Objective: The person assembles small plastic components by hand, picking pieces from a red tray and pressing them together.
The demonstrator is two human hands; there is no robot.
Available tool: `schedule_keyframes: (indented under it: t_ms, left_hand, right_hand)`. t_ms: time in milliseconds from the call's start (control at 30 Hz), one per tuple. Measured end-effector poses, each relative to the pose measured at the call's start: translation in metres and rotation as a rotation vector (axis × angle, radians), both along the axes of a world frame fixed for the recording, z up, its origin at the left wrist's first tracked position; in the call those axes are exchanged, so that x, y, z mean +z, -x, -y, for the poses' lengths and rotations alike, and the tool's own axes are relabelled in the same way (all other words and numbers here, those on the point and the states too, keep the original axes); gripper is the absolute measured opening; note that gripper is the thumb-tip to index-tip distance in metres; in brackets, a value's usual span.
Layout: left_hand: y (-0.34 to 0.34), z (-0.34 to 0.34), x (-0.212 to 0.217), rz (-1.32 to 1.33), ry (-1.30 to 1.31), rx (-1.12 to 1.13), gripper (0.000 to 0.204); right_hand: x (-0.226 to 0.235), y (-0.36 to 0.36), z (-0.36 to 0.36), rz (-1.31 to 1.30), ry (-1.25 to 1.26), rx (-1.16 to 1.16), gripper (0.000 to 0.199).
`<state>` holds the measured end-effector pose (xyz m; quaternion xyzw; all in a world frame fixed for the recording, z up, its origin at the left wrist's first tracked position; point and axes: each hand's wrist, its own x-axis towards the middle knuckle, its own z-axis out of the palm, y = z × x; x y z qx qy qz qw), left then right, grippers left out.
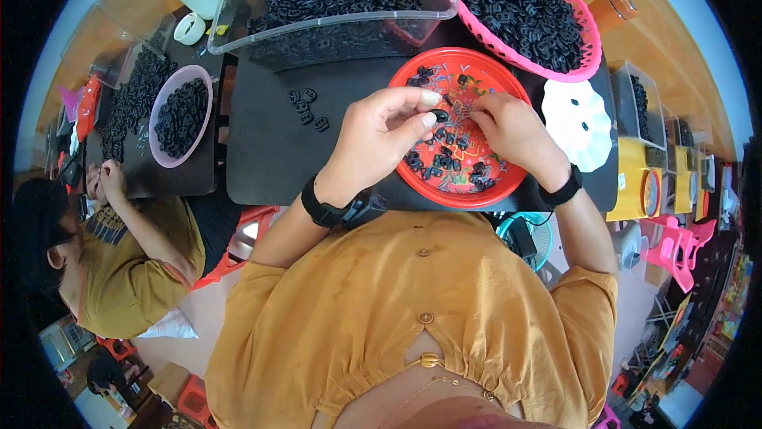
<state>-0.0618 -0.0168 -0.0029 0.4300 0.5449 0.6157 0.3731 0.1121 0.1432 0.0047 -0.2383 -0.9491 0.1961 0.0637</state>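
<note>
My left hand [379, 129] pinches a small black plastic piece [439, 115] between thumb and forefinger, above a round red tray [403, 184]. Close beside it, my right hand [509, 132] has its thumb and fingers pressed together over the tray. Whatever those fingertips hold is too small to make out. Loose black pieces [446, 161] lie in clusters across the tray's patterned bottom, among thin pale slivers. Each wrist wears a black band.
Behind the tray stand a clear plastic bin [333, 20] and a pink basket [591, 40], both full of black pieces. A white scalloped plate [583, 143] sits at right. Several loose pieces [305, 103] lie on the dark table [270, 159]. A co-worker [135, 262] sits at left.
</note>
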Motion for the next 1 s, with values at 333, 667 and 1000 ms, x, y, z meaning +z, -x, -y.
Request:
schedule_keyframes:
  t_ms: [333,667,1000]
  left_hand:
    - [-0.001,-0.008,0.001,0.424,0.088,-0.161,0.026]
    - [-0.003,-0.008,0.007,0.445,0.129,-0.275,0.023]
    - [0.022,-0.013,0.024,0.558,-0.012,-0.379,0.025]
  right_hand:
    - [0.019,0.006,0.059,-0.597,1.010,-0.210,0.013]
    - [0.018,0.002,0.057,-0.786,1.095,-0.199,0.015]
    - [0.017,-0.023,0.041,-0.851,0.952,-0.291,0.014]
